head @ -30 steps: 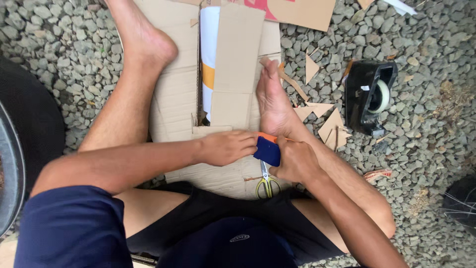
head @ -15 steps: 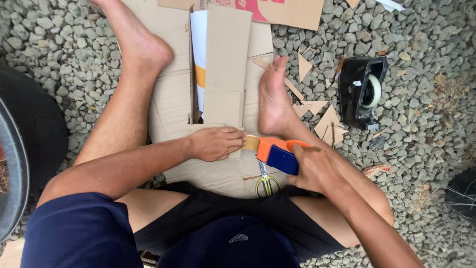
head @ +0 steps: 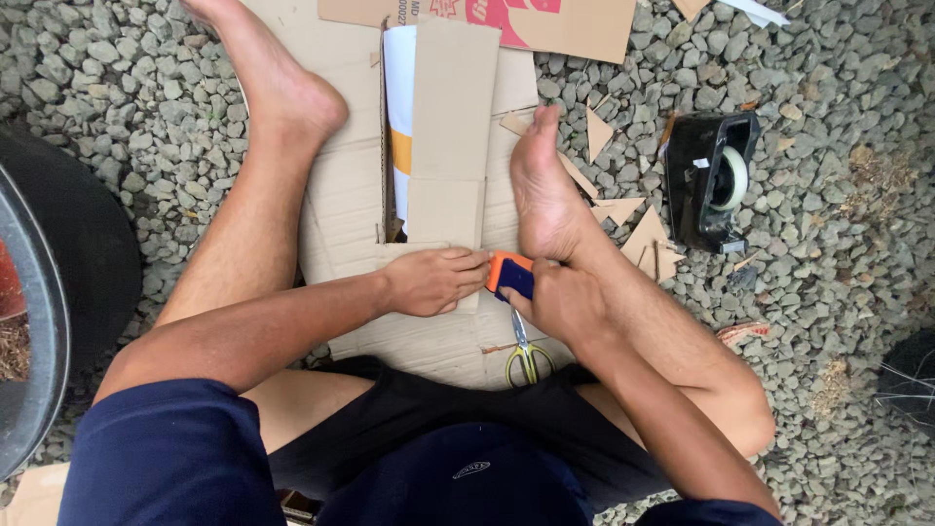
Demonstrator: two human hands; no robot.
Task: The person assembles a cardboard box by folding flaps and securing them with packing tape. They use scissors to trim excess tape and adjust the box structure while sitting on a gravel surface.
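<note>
I see a bed of grey, rough gravel (head: pixel 838 244) filling the ground, and flat on it lies a big sheet of brown corrugated cardboard (head: pixel 341 185), matte and creased, which I take as my landmark. On top of the sheet rests a narrower folded cardboard strip (head: pixel 450 117), and a white and orange panel shows from under its left edge.

My left hand (head: pixel 433 281) lies flat on the sheet's near part, fingers (head: pixel 467 263) stretched out and pressing the cardboard down, gripping nothing. Touching those fingertips at their right is an orange and dark blue tape dispenser (head: pixel 510 274), smooth plastic, blocky in shape. My right hand (head: pixel 557 300) is wrapped around it, fingers curled tight on its body, holding it down on the sheet just by the right heel.

Both bare feet rest on the cardboard, one at its far left, one at its right edge. A pair of scissors (head: pixel 526 353) with yellow-green loop handles lies on the sheet's near edge, just below the right hand.

Right of the sheet, on the stones, small triangular cardboard offcuts (head: pixel 638 234) lie scattered. Further right stands a heavy black desk tape holder (head: pixel 716 180) with a pale roll in it. Beyond the sheet's far edge lies another cardboard piece (head: pixel 575 27) with red print. Left of the sheet, a dark round rim (head: pixel 39 321) curves along the frame.
</note>
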